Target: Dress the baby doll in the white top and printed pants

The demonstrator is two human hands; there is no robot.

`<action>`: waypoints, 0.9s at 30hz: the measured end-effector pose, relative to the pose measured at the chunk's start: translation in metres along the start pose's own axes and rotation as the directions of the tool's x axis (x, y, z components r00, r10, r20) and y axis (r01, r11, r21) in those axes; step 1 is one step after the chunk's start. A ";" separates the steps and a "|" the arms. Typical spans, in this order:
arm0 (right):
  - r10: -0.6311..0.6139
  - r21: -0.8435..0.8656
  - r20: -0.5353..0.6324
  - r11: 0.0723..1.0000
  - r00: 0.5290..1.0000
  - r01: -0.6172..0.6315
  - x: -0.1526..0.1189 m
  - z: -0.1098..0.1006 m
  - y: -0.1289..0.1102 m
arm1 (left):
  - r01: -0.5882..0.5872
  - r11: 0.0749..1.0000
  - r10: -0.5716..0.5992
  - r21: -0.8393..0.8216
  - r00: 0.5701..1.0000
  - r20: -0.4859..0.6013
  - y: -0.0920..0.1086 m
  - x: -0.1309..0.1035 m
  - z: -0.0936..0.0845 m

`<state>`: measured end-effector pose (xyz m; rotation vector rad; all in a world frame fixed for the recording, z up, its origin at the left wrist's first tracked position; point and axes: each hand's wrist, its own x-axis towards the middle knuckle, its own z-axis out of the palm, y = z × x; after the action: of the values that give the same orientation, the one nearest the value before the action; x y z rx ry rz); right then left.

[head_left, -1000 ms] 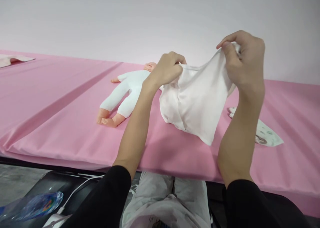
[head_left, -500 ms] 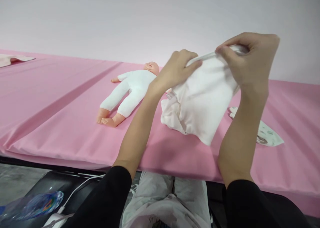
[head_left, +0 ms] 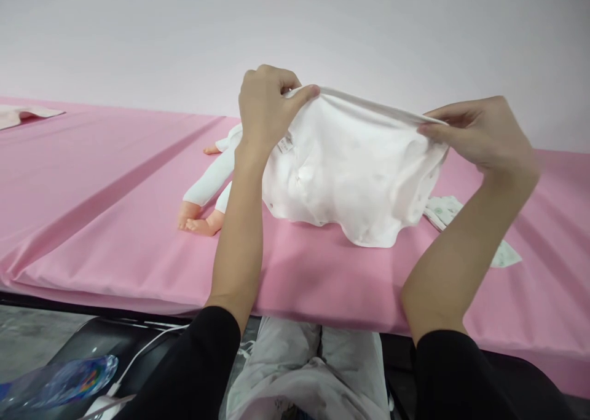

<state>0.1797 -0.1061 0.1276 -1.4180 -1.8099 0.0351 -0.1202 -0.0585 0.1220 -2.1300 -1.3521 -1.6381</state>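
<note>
A white baby garment (head_left: 354, 162) hangs stretched between my two hands above the pink padded table, with a small label near its left side. My left hand (head_left: 271, 103) pinches its upper left edge. At the upper right, my right hand (head_left: 483, 131) grips the same edge between thumb and fingers. Behind my left forearm lies a baby doll (head_left: 205, 186) in a white suit; its feet and one hand show, while its head is hidden by the garment and my arm. The garment's exact kind cannot be made out.
A folded printed cloth (head_left: 445, 210) lies on the pink table cover (head_left: 115, 223), partly behind my right forearm. Another pale cloth (head_left: 23, 114) is at the far left. Below the table edge, a plastic bottle (head_left: 64, 380) and a white cable (head_left: 142, 352) rest on a black chair (head_left: 87, 340).
My hands have moved apart, the left one leftward and the right one rightward and lower. The garment is now spread wide between them and covers the doll's head and much of its body.
</note>
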 end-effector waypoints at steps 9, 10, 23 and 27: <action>0.064 0.370 -0.155 0.929 0.986 -0.002 0.004 -0.004 0.020 | 0.127 0.990 -0.118 -0.067 0.986 0.117 0.000 0.000 -0.013; 0.046 0.432 -0.173 0.901 0.984 0.034 0.004 -0.005 0.021 | 0.153 0.980 -0.133 -0.129 0.980 0.149 0.000 -0.001 -0.015; -0.002 -0.141 -0.374 0.988 0.927 -0.055 0.024 0.037 -0.019 | 0.365 0.622 0.034 -0.693 0.871 0.490 0.039 -0.005 0.001; -0.170 0.276 -0.135 0.940 0.976 0.202 0.004 0.044 -0.083 | 0.406 0.564 0.000 -0.719 0.871 0.492 0.066 -0.011 0.011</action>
<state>0.0866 -0.1134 0.1405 -1.0207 -1.7587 0.1171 -0.0659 -0.0972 0.1349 -3.1305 -1.0560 -2.2988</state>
